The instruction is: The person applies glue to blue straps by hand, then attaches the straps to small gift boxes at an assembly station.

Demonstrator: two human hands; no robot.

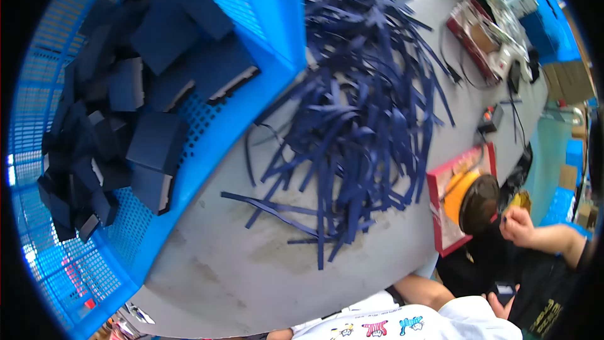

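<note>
Neither of my hands shows in the head view. A big loose heap of dark blue strips lies spread over the grey table. To its left stands a blue perforated crate filled with several dark navy blocks, some with a pale edge. At the bottom edge are a white printed shirt and a bare forearm; I cannot tell whose they are.
A person in a black shirt sits at the right with one hand raised. A red-rimmed tray holds an orange and black round object. Boxes, a red-edged device and cables crowd the far right.
</note>
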